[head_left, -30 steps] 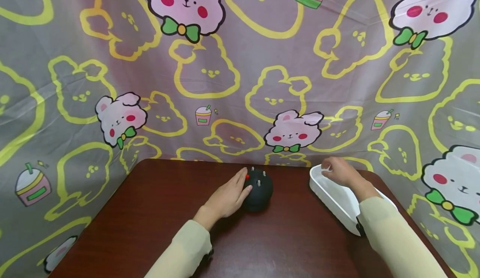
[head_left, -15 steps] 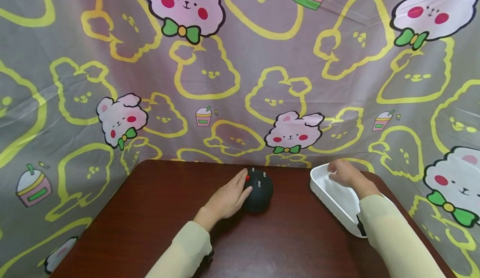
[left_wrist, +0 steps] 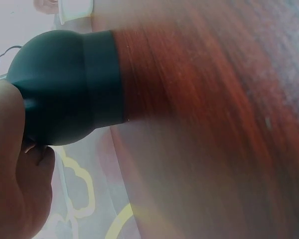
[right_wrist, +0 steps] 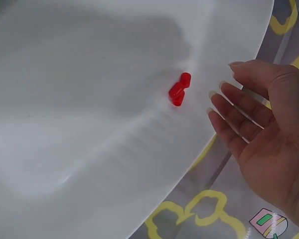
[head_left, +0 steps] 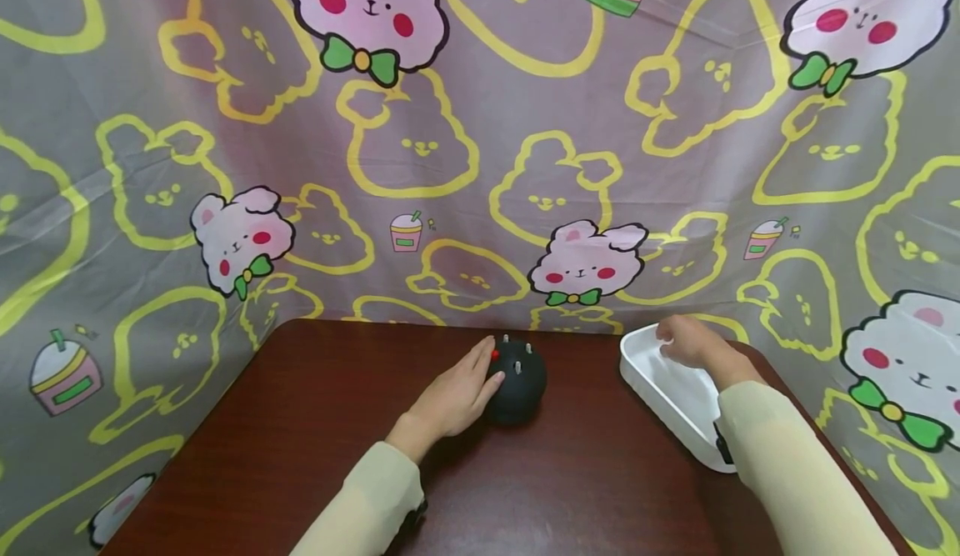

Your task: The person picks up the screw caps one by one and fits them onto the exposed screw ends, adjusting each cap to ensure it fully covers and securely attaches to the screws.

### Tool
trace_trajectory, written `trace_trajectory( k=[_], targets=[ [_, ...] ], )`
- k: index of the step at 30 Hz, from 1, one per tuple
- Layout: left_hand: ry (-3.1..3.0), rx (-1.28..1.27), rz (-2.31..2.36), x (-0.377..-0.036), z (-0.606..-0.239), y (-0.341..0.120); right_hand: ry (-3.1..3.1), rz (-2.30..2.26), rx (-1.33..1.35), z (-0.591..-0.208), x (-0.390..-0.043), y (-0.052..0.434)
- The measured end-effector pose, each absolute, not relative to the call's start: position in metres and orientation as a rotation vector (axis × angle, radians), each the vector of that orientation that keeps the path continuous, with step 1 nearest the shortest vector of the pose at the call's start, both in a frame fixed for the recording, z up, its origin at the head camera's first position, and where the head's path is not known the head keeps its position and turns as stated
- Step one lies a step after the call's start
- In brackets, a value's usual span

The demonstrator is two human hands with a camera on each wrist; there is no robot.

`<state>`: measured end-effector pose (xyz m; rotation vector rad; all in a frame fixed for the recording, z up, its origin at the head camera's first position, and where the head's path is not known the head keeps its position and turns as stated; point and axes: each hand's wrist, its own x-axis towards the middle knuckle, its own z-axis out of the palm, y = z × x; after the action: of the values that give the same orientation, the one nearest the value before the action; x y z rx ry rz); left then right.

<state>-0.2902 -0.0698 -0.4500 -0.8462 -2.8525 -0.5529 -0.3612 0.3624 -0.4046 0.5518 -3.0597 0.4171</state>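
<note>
A black, ball-shaped object (head_left: 517, 389) with a narrower round base stands on the table. Short metal pins stick up from its top, and a small red piece (head_left: 495, 355) shows beside my left fingers. My left hand (head_left: 453, 393) rests with extended fingers against its left side; the left wrist view shows the thumb and a finger touching the ball (left_wrist: 60, 89). Over the far end of a white tray (head_left: 667, 410) is my right hand (head_left: 693, 346). In the right wrist view its fingers are slightly bent and hold nothing, close to small red pieces (right_wrist: 178, 91) lying in the tray.
The dark brown wooden table (head_left: 315, 423) has a rounded far edge. Behind it and along both sides hangs a grey cloth (head_left: 442, 147) printed with cartoon bears and cups. The tray stands near the table's right edge, its wall raised all round.
My right hand has shifted slightly rightward over the tray, from the far rim to just inside it. My left hand and the black ball have stayed put.
</note>
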Motion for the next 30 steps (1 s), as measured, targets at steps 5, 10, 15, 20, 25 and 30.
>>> trace_trajectory(
  k=[5,10,15,20,25,30],
  targets=[
    [-2.850,-0.851,-0.548,-0.290,-0.449,-0.070,-3.099,0.428,0.527,-0.402,-0.362,0.363],
    [-2.851,-0.844,-0.538,-0.291,-0.450,-0.070,-3.108,0.417,0.527,-0.399,-0.364,0.364],
    [-2.857,-0.841,-0.542,-0.290,-0.450,-0.071,-3.153,0.427,0.483,-0.397,-0.366,0.364],
    [-2.857,-0.847,-0.551,-0.290,-0.451,-0.072,-3.193,0.431,0.481,-0.395,-0.367,0.364],
    [-2.856,-0.854,-0.557,-0.290,-0.451,-0.072,-3.174,0.397,0.536,-0.392,-0.368,0.366],
    [-2.856,-0.851,-0.553,-0.290,-0.450,-0.071,-3.186,0.404,0.526,-0.392,-0.370,0.367]
  ],
)
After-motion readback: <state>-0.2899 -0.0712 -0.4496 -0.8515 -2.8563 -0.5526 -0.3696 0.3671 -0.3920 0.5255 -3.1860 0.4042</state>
